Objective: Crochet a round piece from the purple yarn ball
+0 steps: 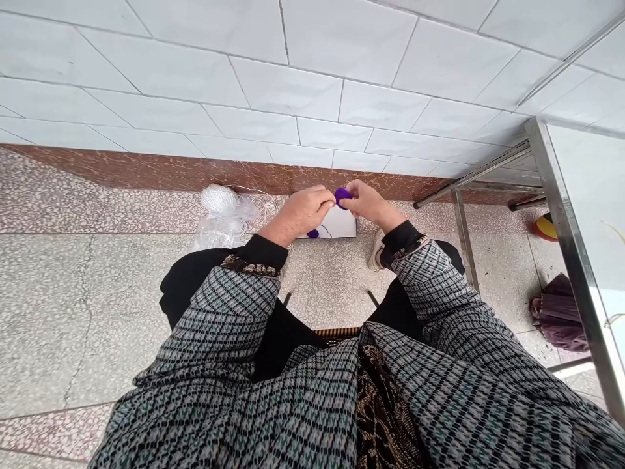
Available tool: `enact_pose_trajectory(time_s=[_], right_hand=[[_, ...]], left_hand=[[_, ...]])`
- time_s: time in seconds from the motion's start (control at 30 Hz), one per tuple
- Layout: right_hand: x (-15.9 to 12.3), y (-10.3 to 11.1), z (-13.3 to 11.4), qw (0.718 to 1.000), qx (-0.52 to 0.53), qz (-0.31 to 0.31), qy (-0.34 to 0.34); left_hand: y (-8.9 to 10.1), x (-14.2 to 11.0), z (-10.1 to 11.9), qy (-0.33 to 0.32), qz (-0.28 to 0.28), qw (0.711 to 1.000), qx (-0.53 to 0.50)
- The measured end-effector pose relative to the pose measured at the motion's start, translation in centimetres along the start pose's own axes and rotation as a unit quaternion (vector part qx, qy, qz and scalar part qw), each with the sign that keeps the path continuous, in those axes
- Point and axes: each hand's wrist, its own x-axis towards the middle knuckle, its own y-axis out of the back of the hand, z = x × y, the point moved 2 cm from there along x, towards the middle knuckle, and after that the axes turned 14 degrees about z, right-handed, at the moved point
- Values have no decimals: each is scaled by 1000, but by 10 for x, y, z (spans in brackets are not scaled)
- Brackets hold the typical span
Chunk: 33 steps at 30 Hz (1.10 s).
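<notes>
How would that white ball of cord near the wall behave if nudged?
The white ball of cord would probably roll a little, being rounded, though the clear plastic bunched against it may slow it. Being visibly wound, it would likely squash rather than crack.

Metal frame [558, 195] near tiled wall [312, 91]

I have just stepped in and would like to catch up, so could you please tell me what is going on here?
A person holds a round purple thing in the right hand. The left hand has its fingertips right beside it; whether they pinch a strand is too small to tell. Below is a white flat surface, with white cord to the left.
</notes>
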Motion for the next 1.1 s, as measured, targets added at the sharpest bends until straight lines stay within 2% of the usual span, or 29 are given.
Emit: enact_pose_trajectory(time_s=[0.17, 0.27, 0.37, 0.47, 0.63, 0.7, 0.8, 0.9, 1.0, 1.1], right_hand=[[-12, 0, -2, 984, 14, -174, -24], [-14, 1, -6, 976, 74, -205, -21], [-12, 2, -8, 977, 147, -157, 4], [-6, 4, -7, 977, 194, -87, 22], [2, 2, -2, 982, 186, 0, 10], [3, 1, -1, 991, 133, 21, -5], [-1, -1, -1, 999, 21, -16, -30], [-8, -1, -2, 992, -23, -121, -40], [-12, 0, -2, 979, 33, -197, -44], [-10, 1, -2, 967, 143, -208, -35]], left_hand=[[15, 7, -6, 25, 38, 999, 0], [13, 12, -12, 48, 57, 997, -24], [4, 14, -16, 86, 62, 994, -37], [-10, 10, -12, 99, 31, 993, -52], [-27, -2, 8, 24, -100, 989, -102], [-23, -3, 11, 0, -110, 988, -105], [-7, 1, 7, 1, -54, 995, -78], [8, 7, -2, 21, 8, 998, -51], [14, 11, -10, 48, 42, 997, -37], [9, 12, -15, 89, 62, 993, -34]])
